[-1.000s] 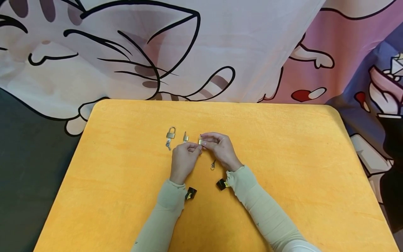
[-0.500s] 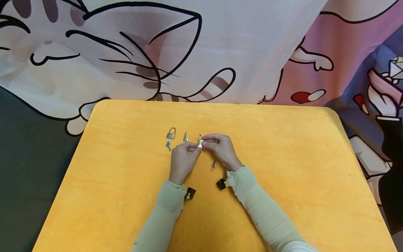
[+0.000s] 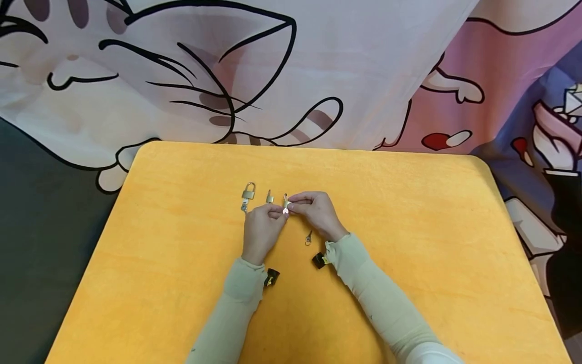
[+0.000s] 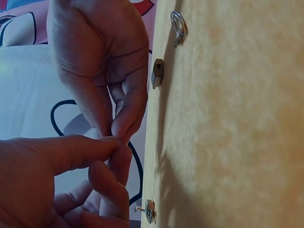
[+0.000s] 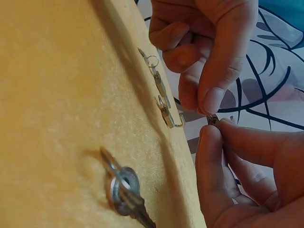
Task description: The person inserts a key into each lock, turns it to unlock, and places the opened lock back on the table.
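My right hand [image 3: 318,213] pinches a small brass padlock [image 3: 286,200] between thumb and fingers, shackle pointing up. From the near side my left hand [image 3: 262,231] pinches a small shiny key [image 3: 285,211] at the padlock's lower end. In the right wrist view the padlock [image 5: 213,120] shows only partly between the two hands' fingertips; how deep the key sits is hidden. On the table left of the hands lie a larger padlock [image 3: 248,194] with keys and a small padlock [image 3: 270,199]. A key on a ring [image 3: 308,238] lies below my right hand.
All this is on a yellow table [image 3: 182,242] with rounded far corners. A curtain with cartoon drawings [image 3: 354,60] hangs behind it. In the left wrist view a small brass piece with a slot [image 4: 158,73] sits near the ring. Dark cameras [image 3: 320,260] are worn at both wrists.
Both hands have shifted slightly left together with the padlock. The shiny key head in my left fingers, hidden a second ago, now shows. The other padlocks stay put.
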A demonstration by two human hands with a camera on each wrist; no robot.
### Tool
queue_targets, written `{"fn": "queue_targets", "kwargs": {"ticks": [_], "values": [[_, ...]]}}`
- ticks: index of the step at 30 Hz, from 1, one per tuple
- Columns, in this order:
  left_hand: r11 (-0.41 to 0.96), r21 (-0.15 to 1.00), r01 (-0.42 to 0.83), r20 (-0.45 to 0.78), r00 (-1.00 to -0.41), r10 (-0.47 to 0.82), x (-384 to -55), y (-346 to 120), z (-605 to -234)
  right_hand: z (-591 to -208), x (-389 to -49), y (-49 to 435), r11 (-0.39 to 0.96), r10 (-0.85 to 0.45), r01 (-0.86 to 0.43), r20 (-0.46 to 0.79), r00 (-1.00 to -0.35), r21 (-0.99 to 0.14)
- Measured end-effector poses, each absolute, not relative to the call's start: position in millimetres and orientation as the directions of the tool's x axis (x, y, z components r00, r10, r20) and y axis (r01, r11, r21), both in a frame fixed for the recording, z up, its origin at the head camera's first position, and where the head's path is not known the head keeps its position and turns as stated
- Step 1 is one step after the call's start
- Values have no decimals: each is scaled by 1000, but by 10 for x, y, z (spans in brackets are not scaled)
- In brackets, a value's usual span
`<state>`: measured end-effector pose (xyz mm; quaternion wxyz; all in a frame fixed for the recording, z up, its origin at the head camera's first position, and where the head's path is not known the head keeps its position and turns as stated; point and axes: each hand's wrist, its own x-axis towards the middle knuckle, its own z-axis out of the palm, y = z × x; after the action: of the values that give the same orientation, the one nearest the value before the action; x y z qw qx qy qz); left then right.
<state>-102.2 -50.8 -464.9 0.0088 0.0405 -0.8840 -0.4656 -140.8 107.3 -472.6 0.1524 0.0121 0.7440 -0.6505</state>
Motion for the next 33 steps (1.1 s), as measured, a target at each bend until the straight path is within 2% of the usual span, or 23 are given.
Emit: {"fn": "queue_targets", "kwargs": {"ticks": [8,16,33], "values": [[599,797,-72,-22,-996,-91,-1038,-541,-4657,-4719,-1488,1005,234,-169,200,-242,-955,-952],[659,749,-73,-3,-994,-107,-1066,-585,-4674,-4700,-1515,910,376,-178,156,-236,-955,-914],[659,742,-122,-53,-991,-123,-1078,-613,-4722,-4726,-1590,858,535,-155,87,-199,-968,-840]]}}
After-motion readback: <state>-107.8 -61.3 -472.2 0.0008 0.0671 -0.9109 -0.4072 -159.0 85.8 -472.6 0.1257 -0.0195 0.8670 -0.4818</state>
